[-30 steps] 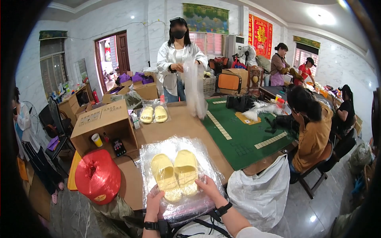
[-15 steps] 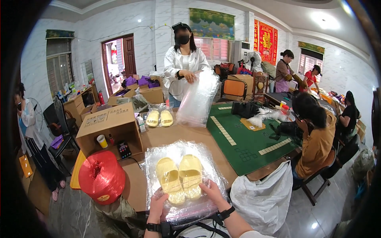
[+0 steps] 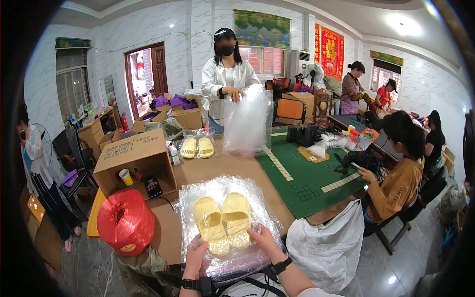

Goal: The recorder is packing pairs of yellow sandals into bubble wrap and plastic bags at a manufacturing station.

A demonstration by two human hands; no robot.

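A pair of pale yellow slippers [image 3: 210, 218] lies in a clear plastic bag [image 3: 228, 257], toes toward me, on a stack of clear bags [image 3: 264, 210] at the table's near edge. My left hand [image 3: 196, 255] pinches the bag at its near left, beside the left slipper's toe. At the near right, my right hand [image 3: 263, 240] grips it beside the other slipper, thumb on top. The undersides of my fingers are partly hidden. Across the table, a masked person [image 3: 230, 74] holds up large clear plastic bags [image 3: 247, 123].
Left of the bags stand a red twine roll [image 3: 126, 222] and an open cardboard box [image 3: 131, 153] holding a yellow cup. A second bagged slipper pair [image 3: 197, 147] lies farther back. On the right are a green board [image 3: 307, 173], a white sack [image 3: 324, 242] and a seated person [image 3: 398, 173].
The person opposite has shifted the clear bags so they hang straighter. On the right, the seated person has lowered a phone from near the head. My hands and the slippers stay nearly still.
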